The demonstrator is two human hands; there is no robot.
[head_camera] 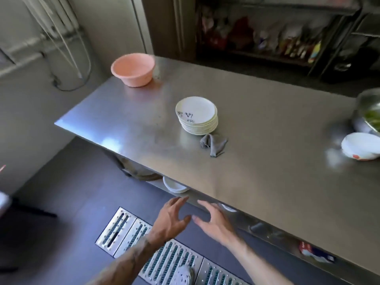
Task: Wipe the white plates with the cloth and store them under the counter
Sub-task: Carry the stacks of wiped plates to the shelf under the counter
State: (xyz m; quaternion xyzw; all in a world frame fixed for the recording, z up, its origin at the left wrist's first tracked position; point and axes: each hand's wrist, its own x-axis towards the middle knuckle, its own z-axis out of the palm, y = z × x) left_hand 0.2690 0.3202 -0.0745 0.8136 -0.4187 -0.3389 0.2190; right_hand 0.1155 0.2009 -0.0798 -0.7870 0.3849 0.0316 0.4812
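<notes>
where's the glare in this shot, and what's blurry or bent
Head view: glare patches on the steel counter near its left front corner and beside the white bowl at right; the back shelf is dim and soft; the left hand and right hand are slightly motion-blurred; plate stack and grey cloth are fairly sharp; the wide lens slightly bows the counter's front edge.

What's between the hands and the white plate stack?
Head view: bare stainless steel counter between left hand, right hand and the stack of white round plates; the crumpled grey cloth lies just right of that path.
</notes>
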